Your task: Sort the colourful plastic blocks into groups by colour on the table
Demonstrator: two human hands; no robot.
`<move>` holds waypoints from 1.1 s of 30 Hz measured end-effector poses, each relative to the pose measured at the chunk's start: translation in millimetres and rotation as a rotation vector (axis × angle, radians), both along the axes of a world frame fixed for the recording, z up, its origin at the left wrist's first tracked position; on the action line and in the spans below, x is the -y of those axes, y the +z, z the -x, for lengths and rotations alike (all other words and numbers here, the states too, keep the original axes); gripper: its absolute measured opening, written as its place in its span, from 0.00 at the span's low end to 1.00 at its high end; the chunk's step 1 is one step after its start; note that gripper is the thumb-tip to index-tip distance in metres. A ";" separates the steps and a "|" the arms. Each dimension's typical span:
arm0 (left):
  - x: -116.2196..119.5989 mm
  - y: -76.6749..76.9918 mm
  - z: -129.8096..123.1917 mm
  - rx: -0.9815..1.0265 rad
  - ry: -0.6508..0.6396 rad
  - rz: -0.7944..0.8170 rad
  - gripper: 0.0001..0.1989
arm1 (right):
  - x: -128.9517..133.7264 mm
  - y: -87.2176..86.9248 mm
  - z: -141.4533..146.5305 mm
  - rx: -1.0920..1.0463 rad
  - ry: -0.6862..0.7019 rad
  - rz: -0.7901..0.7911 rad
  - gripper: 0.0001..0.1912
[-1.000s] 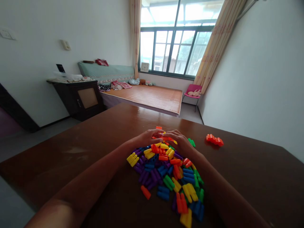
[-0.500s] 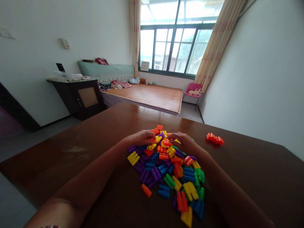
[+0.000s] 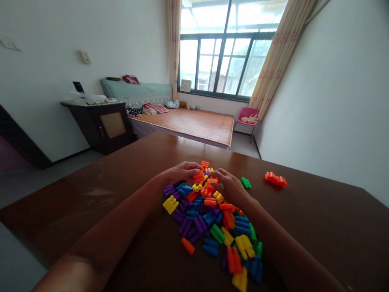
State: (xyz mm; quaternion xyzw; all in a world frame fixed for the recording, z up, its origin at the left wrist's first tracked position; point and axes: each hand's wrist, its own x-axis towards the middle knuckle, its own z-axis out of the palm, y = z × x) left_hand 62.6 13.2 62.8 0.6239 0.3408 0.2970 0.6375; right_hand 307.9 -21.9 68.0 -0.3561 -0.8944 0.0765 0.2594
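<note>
Bullet-shaped plastic building blocks in orange, yellow, purple, blue and green lie in a loose pile [image 3: 199,225] on the brown table [image 3: 130,166]. At the pile's far left side, my left hand [image 3: 184,172] is closed on an orange building block [image 3: 199,177]. My right hand [image 3: 228,184] reaches over the far right of the pile. Its thumb and fingers curl around another orange building block [image 3: 212,182], partly hidden by them. A green building block [image 3: 246,183] lies just beyond this hand, apart from the pile.
A joined row of orange blocks [image 3: 276,179] lies farther right on the table. Beyond the table's far edge stand a bed [image 3: 194,121], a dark cabinet [image 3: 100,125] and a pink chair [image 3: 247,112] with a plush toy on it.
My left hand has lifted slightly, and its orange block shows more clearly. My right hand has shifted a little left and nearer. The green block beyond it has come into view.
</note>
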 end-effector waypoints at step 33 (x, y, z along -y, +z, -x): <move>-1.5 13.8 -10.3 -0.032 0.363 -0.110 0.30 | -62.3 -88.5 -317.3 -0.354 -1.250 0.230 0.17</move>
